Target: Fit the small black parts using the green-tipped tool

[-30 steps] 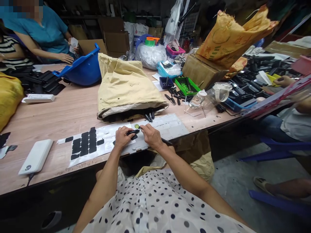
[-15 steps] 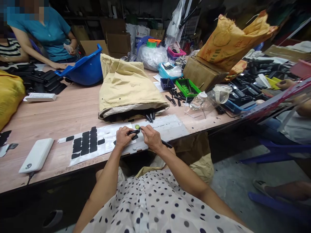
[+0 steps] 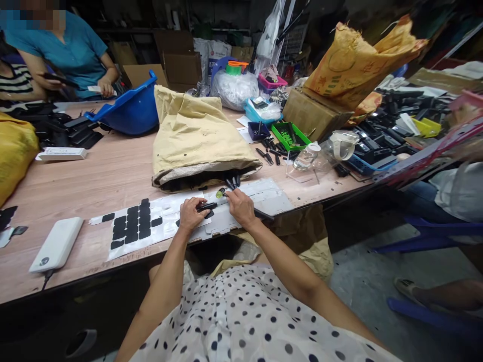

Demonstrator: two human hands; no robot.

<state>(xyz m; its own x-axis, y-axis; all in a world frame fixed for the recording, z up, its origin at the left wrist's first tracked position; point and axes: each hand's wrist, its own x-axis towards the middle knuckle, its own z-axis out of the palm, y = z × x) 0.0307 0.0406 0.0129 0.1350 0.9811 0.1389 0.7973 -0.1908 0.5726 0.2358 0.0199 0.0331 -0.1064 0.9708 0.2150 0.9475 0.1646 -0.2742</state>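
Observation:
My left hand (image 3: 191,213) is closed around a slim black pen-like piece (image 3: 207,206), low over the grey board at the table's front edge. My right hand (image 3: 240,207) is closed too, a short gap to its right. From under its palm a black rod-like tool (image 3: 264,215) sticks out to the right; its kind does not show. A small yellow-green round piece (image 3: 219,193) is at the right fingertips; whether it is held I cannot tell. Beside my left hand lies a white sheet (image 3: 166,205) with rows of black rounded patches (image 3: 133,222).
Just beyond my hands lies a beige sack (image 3: 196,136) with black pieces at its mouth. A white power bank (image 3: 56,244) is at left. A green tray (image 3: 291,134) and a clear jug (image 3: 341,145) stand right. Co-workers sit across the table and at right.
My right hand has moved up and right, away from my left hand, the black rod and yellow-green piece shifting with it. Across the table, a co-worker now holds a dark piece raised.

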